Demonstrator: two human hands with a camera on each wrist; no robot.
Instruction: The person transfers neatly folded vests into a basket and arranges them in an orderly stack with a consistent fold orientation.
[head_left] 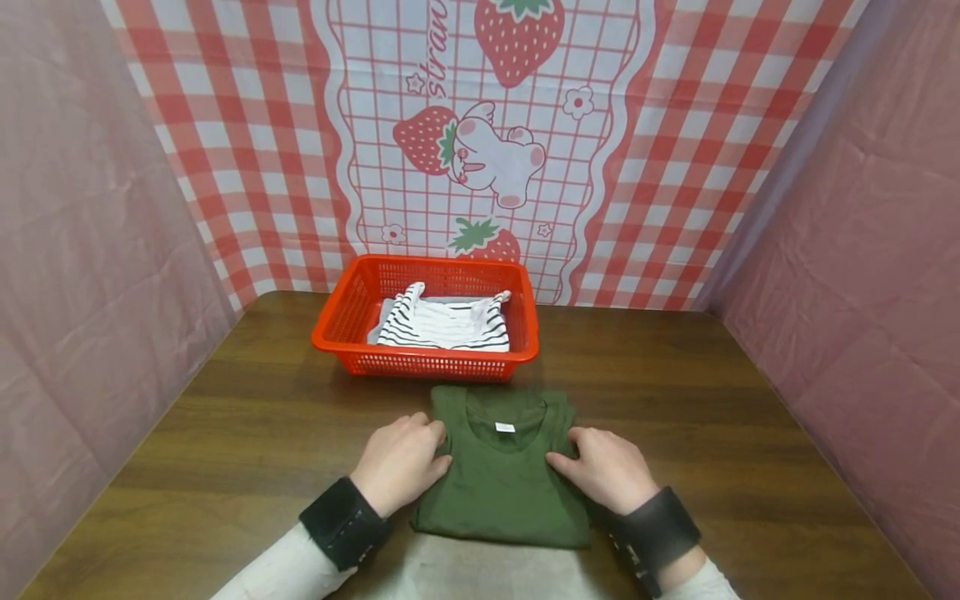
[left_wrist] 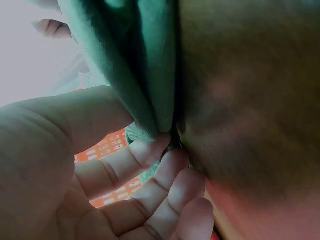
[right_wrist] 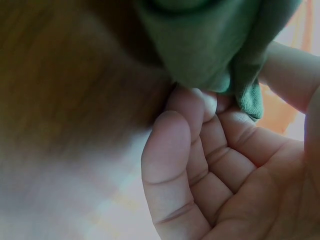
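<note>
A dark green T-shirt point(head_left: 502, 487), folded to a rough square, lies on the table with its round neckline and white label toward the basket. At its left edge my left hand point(head_left: 401, 462) pinches the fabric, thumb on top and fingertips tucked beneath; the left wrist view shows the green cloth point(left_wrist: 155, 65) between thumb and fingers. My right hand point(head_left: 607, 467) grips the opposite edge in the same way. In the right wrist view the cloth point(right_wrist: 200, 50) hangs over curled fingers point(right_wrist: 167, 150), and part of the thumb is behind it.
Just beyond the shirt stands a red plastic basket point(head_left: 431, 364) holding a black-and-white striped garment point(head_left: 450, 323) over a grey one. The brown wooden table point(head_left: 675, 383) meets pink cloth walls point(head_left: 840, 250) at the sides and a checked strawberry curtain point(head_left: 277, 167) behind.
</note>
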